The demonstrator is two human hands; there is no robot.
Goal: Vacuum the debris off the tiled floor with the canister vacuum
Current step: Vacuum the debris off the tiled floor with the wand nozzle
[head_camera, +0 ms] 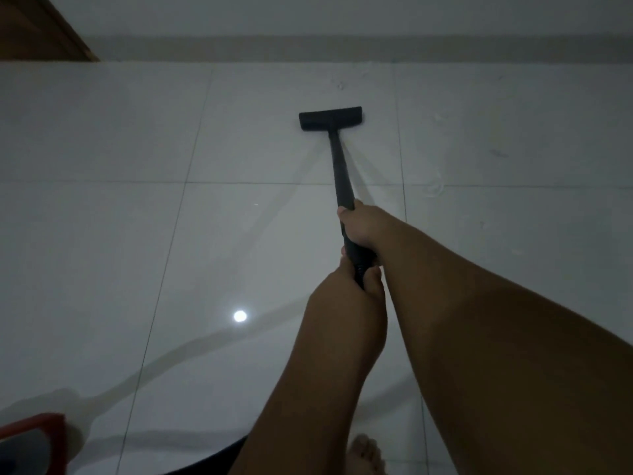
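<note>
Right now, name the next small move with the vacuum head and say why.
Probably swing the floor head to the right. Both hands, right hand and left hand, grip the wand, and faint debris specks lie on the tiled floor right of the head.

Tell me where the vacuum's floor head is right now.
The floor head sits flat on the tiled floor in the upper middle of the head view, at the far end of the wand, short of the wall's baseboard.

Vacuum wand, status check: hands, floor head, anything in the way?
Right hand and left hand both clamped on wand. Floor head flat on tiled floor, short of wall. Faint debris right of wand. Path clear.
</note>
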